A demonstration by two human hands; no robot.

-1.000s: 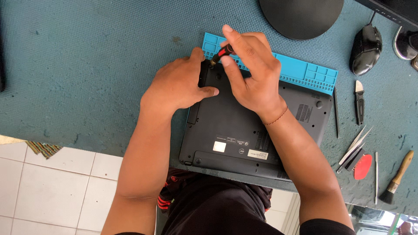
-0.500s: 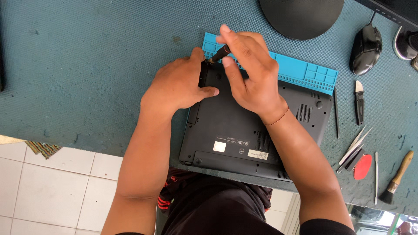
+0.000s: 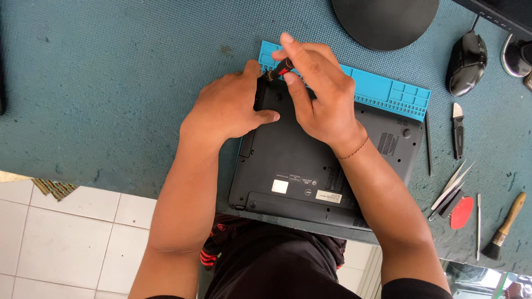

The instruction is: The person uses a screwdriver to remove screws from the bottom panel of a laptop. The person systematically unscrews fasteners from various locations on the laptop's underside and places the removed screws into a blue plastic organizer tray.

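A dark grey laptop [image 3: 321, 166] lies upside down on the teal-covered table [image 3: 122, 72], its base panel facing up and its near edge hanging just over the table's front edge. Both hands work at the laptop's far left corner. The right hand [image 3: 318, 94] is curled, its thumb and fingertips pinched around a small screwdriver with a black and red handle [image 3: 279, 70], which is tilted with its tip pointing down toward that corner of the laptop. The left hand [image 3: 230, 108] is mostly closed and pressed flat on the laptop's left edge; its thumb reaches up to touch the screwdriver's lower end and its index finger lies across the base panel. Whether the tip sits in a screw cannot be told, as the fingers hide it.

Behind the laptop, touching its far edge, lies a light blue parts tray [image 3: 388, 88] with many small compartments. Beyond the laptop's far side sits a round black stand base [image 3: 385, 19]. To the laptop's right lie a black computer mouse [image 3: 466, 63], a small folding knife [image 3: 458, 130], a thin black rod [image 3: 428, 144], metal tweezers [image 3: 451, 185], a red pick [image 3: 461, 213], a slim metal probe [image 3: 479, 227] and a wooden-handled brush [image 3: 505, 227]. Below the laptop's near edge, white floor tiles [image 3: 66, 238] show
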